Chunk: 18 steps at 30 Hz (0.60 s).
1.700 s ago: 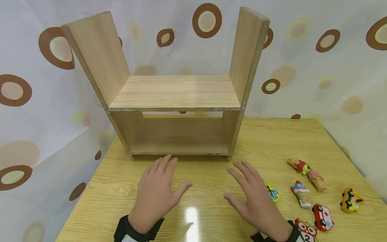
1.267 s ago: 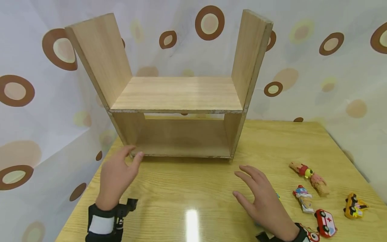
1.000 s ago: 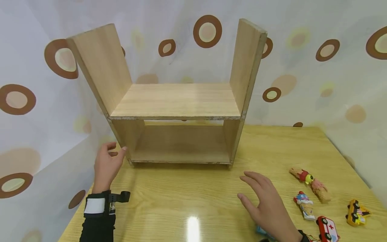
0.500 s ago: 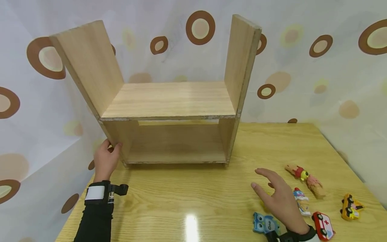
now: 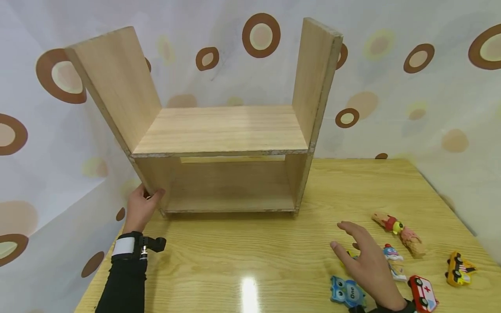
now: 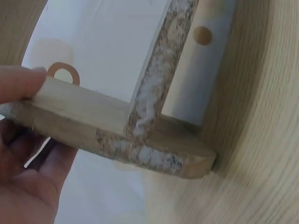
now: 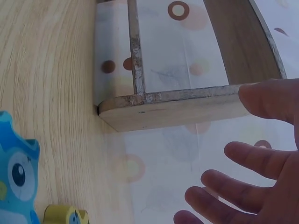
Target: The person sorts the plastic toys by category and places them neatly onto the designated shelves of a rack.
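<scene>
The shelf [image 5: 219, 130] stands upright on the table [image 5: 219, 248], and just 1 hand grips it. If it were pulled or lifted like this, I judge it would twist or skid, since all the force would enter through its left panel while its right side has no support. Its 2 tall uprights could also make it tip under a sharp tug.

The left hand [image 5: 141, 208] is clamped on that left panel, thumb on the inner face, fingers round the outer, just above the shelf's bottom board. So nearly the whole shelf lies above and to the right of this grip. The right hand [image 5: 369, 267] holds nothing: thumb and fingers are apart, in front of the shelf and to its right.

Near that hand lie the owl [image 5: 347, 292] and the ambulance [image 5: 423, 293], with the digger [image 5: 459, 268] farthest right of the shelf; a careless sweep could knock the nearer 2.
</scene>
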Available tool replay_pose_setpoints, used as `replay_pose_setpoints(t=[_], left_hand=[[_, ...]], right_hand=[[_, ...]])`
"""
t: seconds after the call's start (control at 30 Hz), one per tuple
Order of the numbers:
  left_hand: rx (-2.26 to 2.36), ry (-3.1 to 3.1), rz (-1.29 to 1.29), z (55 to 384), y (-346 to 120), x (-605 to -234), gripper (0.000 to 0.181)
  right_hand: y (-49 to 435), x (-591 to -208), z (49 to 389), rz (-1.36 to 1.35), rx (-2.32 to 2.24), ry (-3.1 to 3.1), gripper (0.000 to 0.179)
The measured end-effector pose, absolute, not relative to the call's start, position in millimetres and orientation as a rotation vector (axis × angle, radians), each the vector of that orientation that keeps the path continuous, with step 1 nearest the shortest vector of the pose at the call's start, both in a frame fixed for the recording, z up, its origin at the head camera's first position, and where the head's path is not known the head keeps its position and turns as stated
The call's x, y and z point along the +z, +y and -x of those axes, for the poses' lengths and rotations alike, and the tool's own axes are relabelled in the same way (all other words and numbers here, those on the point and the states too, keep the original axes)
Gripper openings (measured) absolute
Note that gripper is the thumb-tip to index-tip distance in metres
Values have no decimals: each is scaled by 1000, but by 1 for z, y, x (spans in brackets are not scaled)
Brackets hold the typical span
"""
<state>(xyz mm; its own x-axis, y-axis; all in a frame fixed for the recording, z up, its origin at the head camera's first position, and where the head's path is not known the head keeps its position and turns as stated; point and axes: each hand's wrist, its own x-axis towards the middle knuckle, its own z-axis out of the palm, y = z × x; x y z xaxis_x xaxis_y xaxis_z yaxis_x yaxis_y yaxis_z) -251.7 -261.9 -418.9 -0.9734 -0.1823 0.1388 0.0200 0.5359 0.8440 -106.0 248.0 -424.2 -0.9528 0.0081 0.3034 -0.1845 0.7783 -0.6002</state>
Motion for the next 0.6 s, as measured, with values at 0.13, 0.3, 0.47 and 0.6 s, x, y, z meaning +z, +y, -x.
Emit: replay_pose_setpoints(t=[0.13, 0.3, 0.47, 0.6], left_hand=[[-1452, -2548, -108, 247, -266, -423, 64], [-1393, -2546, -113, 247, -266, -423, 56], [-1380, -2537, -146, 252, -259, -420, 52], [-1388, -2529, -179, 253, -257, -420, 52]], right_hand=[[244, -423, 104, -128, 986, -2721, 55], [242, -415, 102, -110, 991, -2731, 55], [251, -415, 102, -36, 981, -2745, 59], [257, -418, 98, -4, 969, -2760, 60]])
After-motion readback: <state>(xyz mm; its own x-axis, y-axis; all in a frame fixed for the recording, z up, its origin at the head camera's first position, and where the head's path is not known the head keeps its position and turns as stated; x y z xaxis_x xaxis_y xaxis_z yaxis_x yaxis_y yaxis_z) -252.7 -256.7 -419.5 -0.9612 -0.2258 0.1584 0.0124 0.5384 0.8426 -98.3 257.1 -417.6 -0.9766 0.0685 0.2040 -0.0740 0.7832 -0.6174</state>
